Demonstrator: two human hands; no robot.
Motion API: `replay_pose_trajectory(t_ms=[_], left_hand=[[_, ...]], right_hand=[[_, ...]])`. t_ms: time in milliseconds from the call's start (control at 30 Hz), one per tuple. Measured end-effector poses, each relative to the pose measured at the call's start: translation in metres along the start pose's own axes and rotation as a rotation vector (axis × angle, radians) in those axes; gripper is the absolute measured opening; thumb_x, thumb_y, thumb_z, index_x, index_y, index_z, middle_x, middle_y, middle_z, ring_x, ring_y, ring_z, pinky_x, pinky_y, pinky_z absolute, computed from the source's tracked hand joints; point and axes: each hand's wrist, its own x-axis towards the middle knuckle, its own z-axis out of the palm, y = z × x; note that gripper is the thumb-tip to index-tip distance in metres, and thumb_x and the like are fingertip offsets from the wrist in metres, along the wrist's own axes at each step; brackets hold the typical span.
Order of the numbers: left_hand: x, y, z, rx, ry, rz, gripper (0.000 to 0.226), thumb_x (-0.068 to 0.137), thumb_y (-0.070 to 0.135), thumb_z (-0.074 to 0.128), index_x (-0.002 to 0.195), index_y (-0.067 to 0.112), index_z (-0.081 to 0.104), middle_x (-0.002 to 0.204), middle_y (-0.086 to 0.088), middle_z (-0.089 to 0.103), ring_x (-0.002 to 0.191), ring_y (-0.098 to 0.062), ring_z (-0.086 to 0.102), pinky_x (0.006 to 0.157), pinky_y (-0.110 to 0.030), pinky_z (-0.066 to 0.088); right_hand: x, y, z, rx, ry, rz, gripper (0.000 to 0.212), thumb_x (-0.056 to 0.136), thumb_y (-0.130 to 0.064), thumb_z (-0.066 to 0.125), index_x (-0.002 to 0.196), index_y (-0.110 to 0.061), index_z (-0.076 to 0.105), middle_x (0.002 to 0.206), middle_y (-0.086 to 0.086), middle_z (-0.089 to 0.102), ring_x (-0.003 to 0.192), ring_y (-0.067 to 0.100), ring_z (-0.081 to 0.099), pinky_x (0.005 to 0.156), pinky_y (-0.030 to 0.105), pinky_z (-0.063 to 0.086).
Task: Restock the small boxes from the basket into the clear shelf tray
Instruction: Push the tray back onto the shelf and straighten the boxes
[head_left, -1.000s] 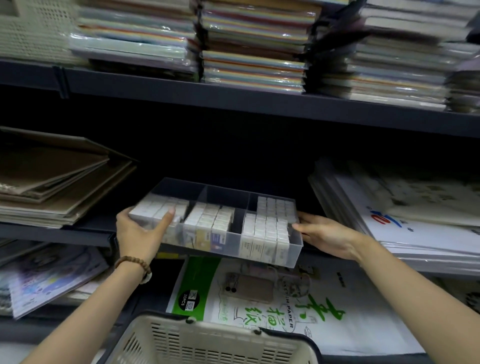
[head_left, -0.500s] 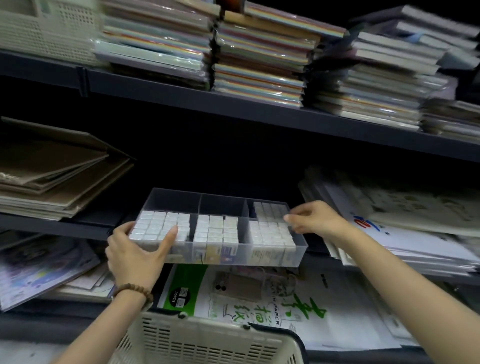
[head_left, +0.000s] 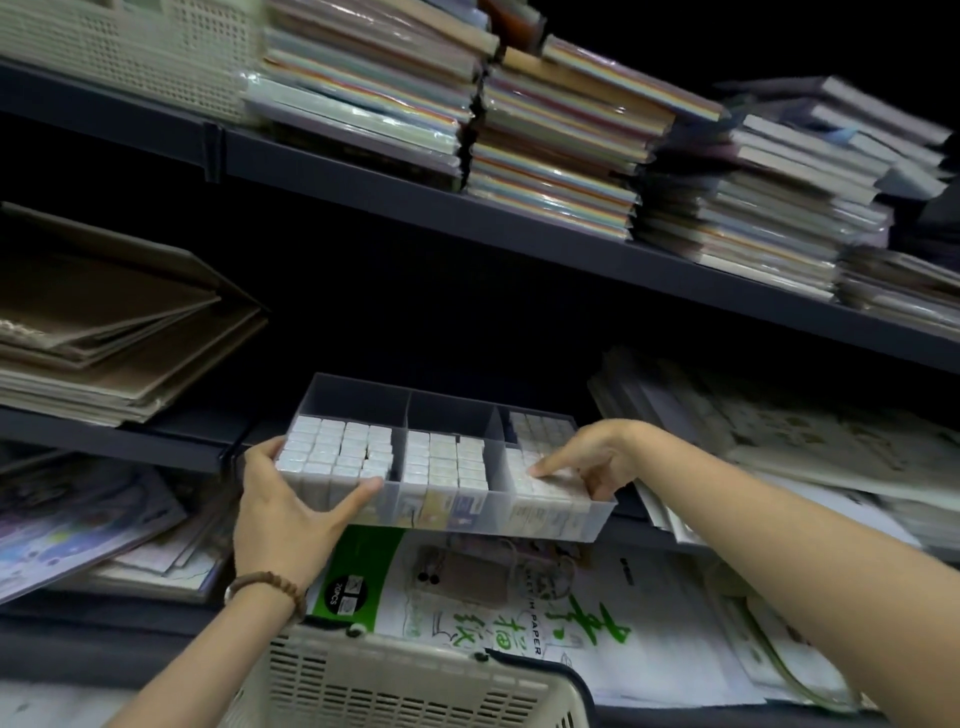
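Head camera, and from where I stand the job looks paused between loads. The clear tray (head_left: 358, 397) sits at the front of the middle shelf (head_left: 156, 441), its front end jutting out past the shelf edge. The left hand (head_left: 291, 514) grasps the tray's front-left corner, thumb laid across the front wall. The right hand (head_left: 587, 457) is over the right compartment, its forefinger (head_left: 550, 465) stretched flat on the box tops and the other fingers curled down near the front-right rim. I cannot tell whether they clasp a box or the rim.

The small boxes (head_left: 337, 449) stand upright in tight rows. The right compartment is filled nearly to the back, while the left and middle ones have bare space behind their rows. The basket (head_left: 405, 686) hangs low in front of the person, just below a pack of sketch paper (head_left: 519, 613) (only its slatted wall and rim show, so how many boxes remain inside is anyone's guess).

My reading is that the rows are being pressed level and the tray steadied, rather than a box going in. Next, I'd say one hand must drop to the basket for more boxes and slot them into the empty backs. The other hand should hold the overhanging tray firm, or slide it back onto the shelf first.
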Motion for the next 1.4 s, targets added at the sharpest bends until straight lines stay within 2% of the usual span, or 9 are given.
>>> replay_pose_trajectory(t_ms=[167, 367, 500, 600, 767, 900, 1033, 1200, 1400], left_hand=[[0.0, 0.008, 0.011, 0.067, 0.037, -0.002, 0.102, 0.049, 0.067, 0.071, 0.128, 0.015, 0.032, 0.133, -0.008, 0.045, 0.115, -0.028, 0.051, 0.073, -0.035, 0.048], [0.01, 0.004, 0.014, 0.095, 0.013, 0.013, 0.104, 0.049, 0.072, 0.068, 0.129, 0.017, 0.031, 0.135, -0.009, 0.044, 0.117, -0.029, 0.05, 0.08, -0.041, 0.05], [0.012, 0.0, 0.015, 0.131, 0.022, 0.034, 0.103, 0.049, 0.075, 0.065, 0.128, 0.018, 0.031, 0.133, -0.009, 0.046, 0.114, -0.029, 0.052, 0.078, -0.039, 0.05], [0.016, -0.002, 0.013, 0.127, 0.001, 0.043, 0.101, 0.048, 0.077, 0.063, 0.126, 0.021, 0.031, 0.131, -0.007, 0.047, 0.112, -0.028, 0.053, 0.076, -0.038, 0.051], [0.018, -0.006, 0.011, 0.104, -0.02, 0.055, 0.099, 0.05, 0.074, 0.063, 0.128, 0.022, 0.033, 0.134, -0.003, 0.044, 0.12, -0.023, 0.047, 0.081, -0.037, 0.048], [0.018, -0.007, 0.009, 0.107, -0.03, 0.066, 0.101, 0.051, 0.075, 0.061, 0.131, 0.02, 0.033, 0.135, -0.002, 0.044, 0.121, -0.022, 0.045, 0.083, -0.036, 0.047], [0.017, -0.005, 0.008, 0.107, -0.045, 0.051, 0.104, 0.051, 0.076, 0.058, 0.134, 0.02, 0.032, 0.138, -0.002, 0.041, 0.123, -0.021, 0.044, 0.084, -0.038, 0.048], [0.017, -0.004, 0.006, 0.093, -0.053, 0.04, 0.104, 0.05, 0.079, 0.056, 0.134, 0.023, 0.032, 0.138, 0.002, 0.041, 0.123, -0.017, 0.045, 0.08, -0.032, 0.047], [0.015, -0.003, 0.007, 0.148, -0.027, 0.08, 0.106, 0.051, 0.08, 0.053, 0.135, 0.018, 0.031, 0.136, -0.001, 0.042, 0.119, -0.019, 0.048, 0.077, -0.033, 0.048]], right_hand=[[0.011, 0.002, -0.001, 0.035, 0.137, -0.073, 0.065, 0.085, -0.032, 0.067, 0.136, -0.002, 0.041, 0.141, 0.012, 0.045, 0.118, 0.024, 0.054, 0.097, 0.035, 0.049], [0.01, -0.001, -0.015, 0.086, 0.038, -0.039, 0.063, 0.09, -0.037, 0.06, 0.139, -0.004, 0.037, 0.134, 0.014, 0.051, 0.118, 0.026, 0.054, 0.098, 0.037, 0.048], [0.014, 0.005, -0.014, 0.111, 0.06, -0.067, 0.058, 0.091, -0.033, 0.059, 0.137, -0.004, 0.039, 0.125, 0.011, 0.056, 0.109, 0.024, 0.059, 0.085, 0.034, 0.052], [0.009, 0.008, -0.019, 0.134, 0.052, -0.11, 0.057, 0.09, -0.034, 0.06, 0.135, -0.004, 0.043, 0.118, 0.009, 0.06, 0.106, 0.022, 0.06, 0.09, 0.032, 0.051], [-0.015, -0.019, -0.017, -0.16, 0.465, -0.429, 0.042, 0.088, -0.036, 0.062, 0.119, -0.007, 0.059, 0.11, 0.005, 0.062, 0.088, 0.014, 0.058, 0.072, 0.022, 0.047], [-0.027, -0.041, 0.015, -0.003, 0.134, -0.47, 0.056, 0.091, -0.031, 0.06, 0.135, -0.001, 0.044, 0.127, 0.015, 0.057, 0.103, 0.019, 0.063, 0.084, 0.025, 0.054], [-0.019, -0.055, 0.039, -0.084, 0.073, -0.345, 0.072, 0.091, -0.032, 0.059, 0.146, -0.002, 0.023, 0.147, 0.019, 0.037, 0.12, 0.028, 0.055, 0.099, 0.036, 0.048], [-0.005, -0.065, 0.05, -0.004, -0.09, -0.198, 0.068, 0.094, -0.032, 0.055, 0.148, -0.008, 0.022, 0.155, 0.015, 0.022, 0.135, 0.031, 0.038, 0.104, 0.039, 0.042], [0.009, -0.069, 0.063, 0.033, -0.102, -0.15, 0.063, 0.091, -0.037, 0.058, 0.143, -0.011, 0.035, 0.152, 0.009, 0.029, 0.129, 0.03, 0.045, 0.1, 0.046, 0.047]])
